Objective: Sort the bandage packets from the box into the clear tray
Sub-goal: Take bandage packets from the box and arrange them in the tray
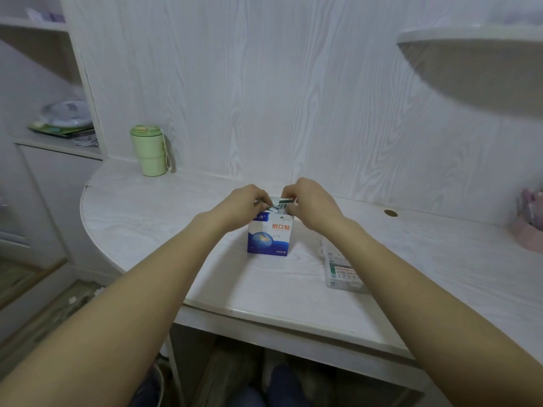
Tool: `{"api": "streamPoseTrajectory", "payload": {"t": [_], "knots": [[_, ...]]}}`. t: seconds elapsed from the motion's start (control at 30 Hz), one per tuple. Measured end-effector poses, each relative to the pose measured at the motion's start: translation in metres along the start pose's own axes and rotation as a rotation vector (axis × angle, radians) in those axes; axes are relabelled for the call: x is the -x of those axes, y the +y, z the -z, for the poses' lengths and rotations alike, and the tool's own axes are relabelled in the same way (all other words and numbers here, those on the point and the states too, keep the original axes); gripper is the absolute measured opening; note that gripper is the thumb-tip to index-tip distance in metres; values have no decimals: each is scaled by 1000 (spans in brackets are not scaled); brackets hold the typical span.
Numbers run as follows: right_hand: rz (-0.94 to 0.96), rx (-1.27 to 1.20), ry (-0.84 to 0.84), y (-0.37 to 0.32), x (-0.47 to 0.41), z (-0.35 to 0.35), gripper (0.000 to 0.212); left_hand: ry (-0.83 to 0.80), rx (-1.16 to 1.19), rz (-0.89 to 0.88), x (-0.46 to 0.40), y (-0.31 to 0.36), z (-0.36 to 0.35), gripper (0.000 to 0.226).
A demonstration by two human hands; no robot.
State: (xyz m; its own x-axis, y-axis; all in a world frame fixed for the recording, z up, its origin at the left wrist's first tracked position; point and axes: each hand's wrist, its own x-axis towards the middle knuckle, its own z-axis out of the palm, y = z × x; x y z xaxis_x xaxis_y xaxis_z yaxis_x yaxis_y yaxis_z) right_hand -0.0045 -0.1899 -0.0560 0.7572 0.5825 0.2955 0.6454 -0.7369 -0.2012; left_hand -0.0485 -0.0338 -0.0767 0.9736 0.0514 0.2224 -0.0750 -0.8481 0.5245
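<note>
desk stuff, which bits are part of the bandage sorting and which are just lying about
In the job:
- bandage box, upright, open at the top
- packets at the box mouth, pinched by the left hand and right hand
- clear tray, right of the box

Lying about:
- green cup
- pink holder at the right edge
- shelf clutter

Person, head-camera view: left hand (245, 202) and right hand (308, 201) showing bare, no rings or watch; forearms showing no sleeves; dark blue trousers (282, 386) showing at 6 o'clock.
</note>
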Motion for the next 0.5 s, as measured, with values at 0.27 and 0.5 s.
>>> {"api": "streamPoseTrajectory", "payload": {"t": [0.27, 0.5], "knots": [[105, 215, -74, 0, -3, 5, 6, -23, -23, 12, -1, 1, 0, 25], [94, 241, -138, -3, -14, 5, 11, -28, -40, 36, -1, 3, -2, 26]]}}
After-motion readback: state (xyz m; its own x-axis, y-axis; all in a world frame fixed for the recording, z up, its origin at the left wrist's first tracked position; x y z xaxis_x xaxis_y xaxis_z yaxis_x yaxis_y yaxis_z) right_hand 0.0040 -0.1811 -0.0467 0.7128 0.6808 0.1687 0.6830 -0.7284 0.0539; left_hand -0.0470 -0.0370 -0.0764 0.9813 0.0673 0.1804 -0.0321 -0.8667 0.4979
